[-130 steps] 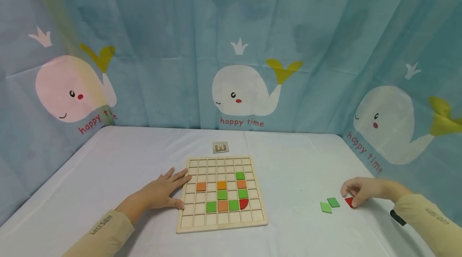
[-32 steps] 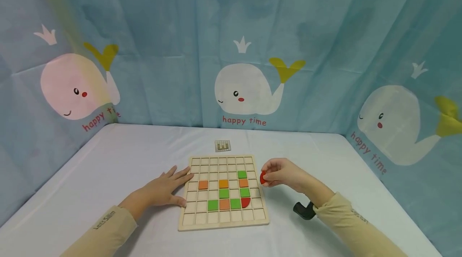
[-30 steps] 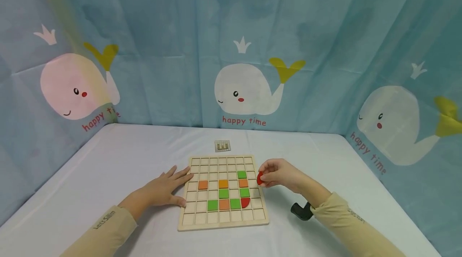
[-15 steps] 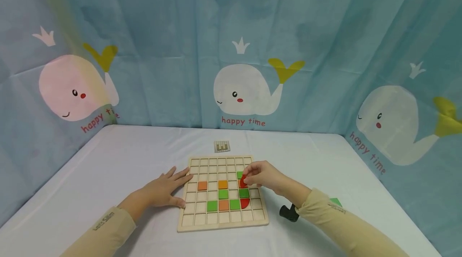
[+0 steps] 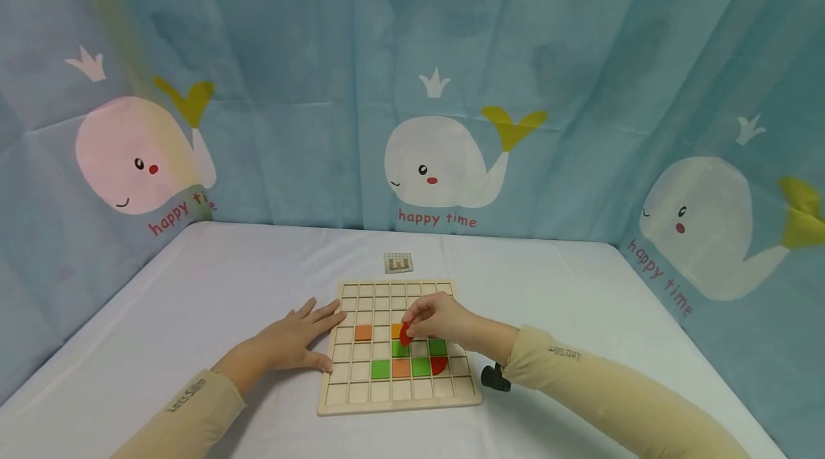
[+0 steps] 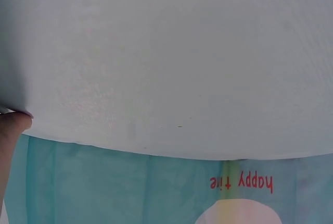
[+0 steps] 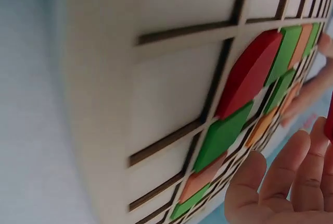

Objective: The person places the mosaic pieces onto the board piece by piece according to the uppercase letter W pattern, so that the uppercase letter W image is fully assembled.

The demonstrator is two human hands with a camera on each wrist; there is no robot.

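Note:
A wooden grid board (image 5: 399, 406) lies on the white table with green, orange and red tiles in some cells. My right hand (image 5: 440, 319) pinches a red tile (image 5: 405, 334) between thumb and fingers over the middle of the board, beside an orange tile (image 5: 396, 331) and above a green one. In the right wrist view, a red tile with one rounded corner (image 7: 251, 73) sits in a cell next to green tiles (image 7: 221, 135). My left hand (image 5: 286, 341) rests with fingers spread at the board's left edge, thumb and fingertips on the frame.
A small card (image 5: 398, 263) with a grid pattern lies behind the board. A blue curtain (image 5: 290, 122) printed with whales stands behind and beside the table. A black device (image 5: 495, 378) is on the right wrist, right of the board's near corner.
My right hand took up the red tile beside the green ones at the right and carried it left over the board's middle. The left hand stays at the left edge.

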